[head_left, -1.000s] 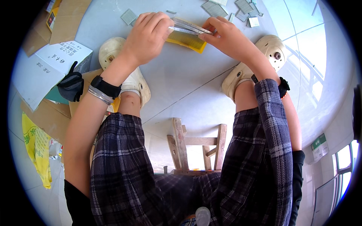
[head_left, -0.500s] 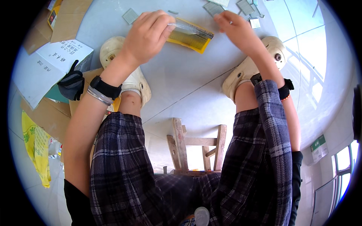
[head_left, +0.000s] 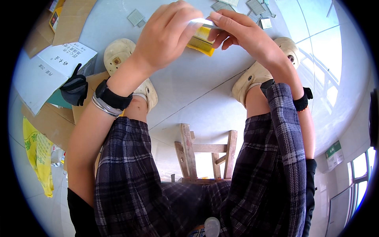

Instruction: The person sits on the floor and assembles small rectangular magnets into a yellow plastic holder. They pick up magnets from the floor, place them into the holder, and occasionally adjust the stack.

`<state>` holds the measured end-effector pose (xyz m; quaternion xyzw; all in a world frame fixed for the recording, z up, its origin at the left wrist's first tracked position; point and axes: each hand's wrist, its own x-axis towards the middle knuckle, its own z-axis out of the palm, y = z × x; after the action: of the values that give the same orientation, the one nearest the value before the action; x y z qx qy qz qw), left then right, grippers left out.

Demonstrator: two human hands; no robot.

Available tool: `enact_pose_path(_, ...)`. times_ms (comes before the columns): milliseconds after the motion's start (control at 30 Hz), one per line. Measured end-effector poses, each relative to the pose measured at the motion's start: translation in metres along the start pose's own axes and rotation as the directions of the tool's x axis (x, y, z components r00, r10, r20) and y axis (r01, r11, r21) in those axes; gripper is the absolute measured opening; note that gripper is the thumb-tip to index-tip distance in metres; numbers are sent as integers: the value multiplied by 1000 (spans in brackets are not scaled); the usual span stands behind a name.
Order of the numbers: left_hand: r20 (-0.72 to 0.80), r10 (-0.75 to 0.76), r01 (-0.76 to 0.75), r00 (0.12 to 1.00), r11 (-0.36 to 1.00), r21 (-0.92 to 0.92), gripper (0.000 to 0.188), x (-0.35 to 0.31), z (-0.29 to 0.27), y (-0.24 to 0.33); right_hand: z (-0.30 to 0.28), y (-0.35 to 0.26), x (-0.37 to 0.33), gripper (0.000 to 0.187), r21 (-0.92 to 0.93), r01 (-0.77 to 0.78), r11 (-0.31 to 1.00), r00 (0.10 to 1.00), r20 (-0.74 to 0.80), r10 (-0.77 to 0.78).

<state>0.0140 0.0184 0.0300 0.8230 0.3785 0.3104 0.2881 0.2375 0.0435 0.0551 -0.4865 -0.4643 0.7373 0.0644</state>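
Observation:
My left hand (head_left: 166,37) and my right hand (head_left: 241,31) are close together at the top of the view, over the floor. A thin greyish-white strip (head_left: 207,23) stretches between them, with my left fingers closed at one end. My right thumb and forefinger pinch the other end; the remaining right fingers curl loosely. Just below the strip is a yellow pack (head_left: 202,41) with fine ribbed rows, partly hidden by both hands. Whether my fingers also touch the pack, I cannot tell.
Several grey ribbed pieces (head_left: 258,10) lie on the floor beyond my right hand; another ribbed piece (head_left: 135,16) lies left. A cardboard box with a white flap (head_left: 59,65) and a black glove-like item (head_left: 75,87) stand left. A wooden stool (head_left: 207,148) is beneath me.
My right hand has moved left, from apart to a pinch on the strip. My left hand has shifted right and slightly up. More of the yellow pack is covered now.

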Motion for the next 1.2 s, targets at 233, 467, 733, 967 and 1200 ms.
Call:
enact_pose_path(233, 137, -57, 33, 989, 985, 168, 31, -4, 2, -1, -12, 11, 8, 23, 299, -46, 953, 985, -143, 93)
enact_pose_path(467, 274, -175, 92, 946, 952, 291, 54, -15, 10, -17, -13, 21, 8, 20, 293, 33, 955, 952, -302, 59)
enact_pose_path(733, 371, -189, 38, 909, 925, 378, 59, -18, 27, -19, -16, 27, 9, 20, 279, 44, 959, 940, -336, 55)
enact_pose_path(967, 419, -207, 23, 884, 914, 405, 48, -14, 29, -17, -18, 25, 5, 19, 278, 38, 960, 947, -316, 54)
enact_pose_path(1200, 353, -164, 54, 921, 952, 302, 29, -14, 28, -21, -20, 21, -1, 17, 264, 8, 964, 941, -329, 82)
